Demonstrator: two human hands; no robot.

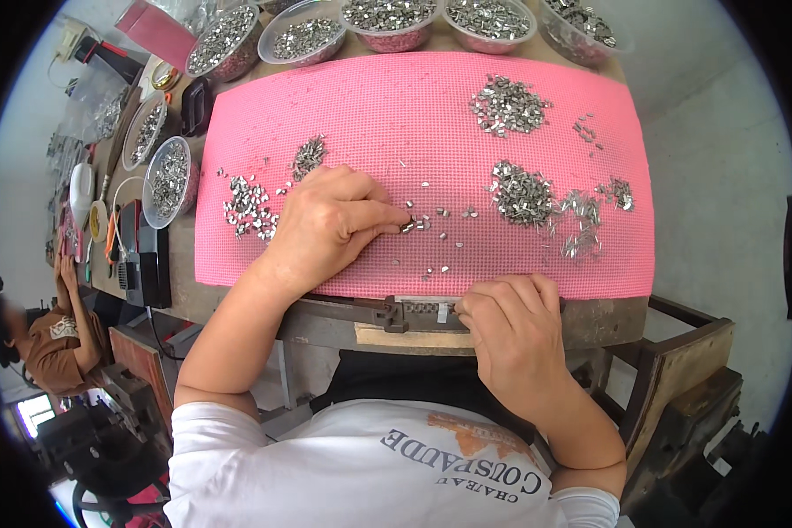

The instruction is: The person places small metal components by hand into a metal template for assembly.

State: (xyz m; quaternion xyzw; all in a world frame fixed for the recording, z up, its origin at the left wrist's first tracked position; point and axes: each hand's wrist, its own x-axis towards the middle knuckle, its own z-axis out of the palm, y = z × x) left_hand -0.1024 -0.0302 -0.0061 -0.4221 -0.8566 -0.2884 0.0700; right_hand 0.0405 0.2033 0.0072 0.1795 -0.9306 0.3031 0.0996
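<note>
Two hands (334, 224), five bowls (392, 22)

Roughly eight clear bowls (306, 40) of metal pieces, one pink mat (396, 114), two hands (334, 224).

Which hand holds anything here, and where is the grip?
Left hand pinches a small metal piece at its fingertips. Right hand rests on the metal rail; grip unclear.

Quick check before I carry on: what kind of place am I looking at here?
Probably a small workshop for sorting or assembling tiny metal parts. A pink mat carries heaps of small metal pieces, clear bowls hold more, and the left hand picks at loose ones.
</note>
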